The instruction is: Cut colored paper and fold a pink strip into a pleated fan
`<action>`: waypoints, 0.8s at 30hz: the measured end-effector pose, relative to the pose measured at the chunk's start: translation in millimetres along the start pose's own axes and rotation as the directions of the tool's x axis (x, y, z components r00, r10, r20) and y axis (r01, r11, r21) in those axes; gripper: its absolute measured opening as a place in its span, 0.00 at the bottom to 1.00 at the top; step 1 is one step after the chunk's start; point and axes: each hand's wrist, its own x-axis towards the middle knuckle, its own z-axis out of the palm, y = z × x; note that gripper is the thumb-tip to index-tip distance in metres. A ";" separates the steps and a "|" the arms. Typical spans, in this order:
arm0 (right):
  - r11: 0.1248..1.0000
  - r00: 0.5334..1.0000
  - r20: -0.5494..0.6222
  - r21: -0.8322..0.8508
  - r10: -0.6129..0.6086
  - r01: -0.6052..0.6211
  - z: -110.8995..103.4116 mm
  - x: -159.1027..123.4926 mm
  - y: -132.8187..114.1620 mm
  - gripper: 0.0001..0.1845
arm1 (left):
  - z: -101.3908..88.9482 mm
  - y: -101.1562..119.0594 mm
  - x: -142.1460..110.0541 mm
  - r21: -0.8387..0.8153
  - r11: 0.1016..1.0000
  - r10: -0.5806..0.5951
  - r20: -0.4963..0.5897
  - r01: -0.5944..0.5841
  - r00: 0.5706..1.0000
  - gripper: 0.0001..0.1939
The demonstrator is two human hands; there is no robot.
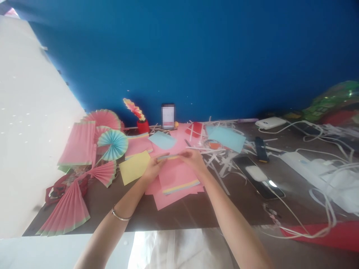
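My left hand [153, 169] and my right hand [193, 160] pinch the two ends of a narrow folded paper strip [168, 157], held just above a pink sheet with coloured edge stripes [179, 179]. Both hands have fingers closed on the strip. A yellow sheet [134, 167] lies left of my left hand. A light blue sheet [162, 140] lies just beyond the strip. A bangle is on my left wrist.
Pleated pink paper fans [80, 144] and a blue-pink round fan [112, 144] lie at the left. A phone [168, 116] leans on the blue wall. White paper scraps [218, 157], another blue sheet [226, 137], phones, a power strip [303, 164] and white cables fill the right.
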 end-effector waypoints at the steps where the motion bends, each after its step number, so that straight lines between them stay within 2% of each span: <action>1: 1.000 1.000 -0.006 0.002 0.005 -0.005 0.2 0.4 -0.1 0.07 | 0.1 -0.2 0.0 0.000 1.000 -0.003 0.002 0.003 1.000 0.24; 7: 0.999 0.999 -0.032 -0.031 -0.026 0.025 1.1 -0.9 0.1 0.07 | 2.2 4.3 -2.3 -0.043 0.999 -0.003 -0.013 0.003 1.000 0.24; 16: 0.998 0.999 -0.009 -0.044 -0.052 0.052 3.6 -1.7 -0.2 0.07 | 2.8 2.6 -1.1 -0.079 0.996 -0.034 -0.023 0.032 0.999 0.23; 20: 0.997 0.998 -0.014 -0.031 -0.064 0.064 6.8 -4.8 -1.6 0.07 | 3.4 0.2 -1.1 -0.252 0.967 -0.029 0.007 0.030 1.000 0.23; 24: 0.995 0.996 -0.023 -0.051 -0.083 0.081 8.2 -7.3 -4.5 0.07 | 6.3 -4.2 0.0 -0.397 0.911 -0.087 0.083 0.113 0.993 0.26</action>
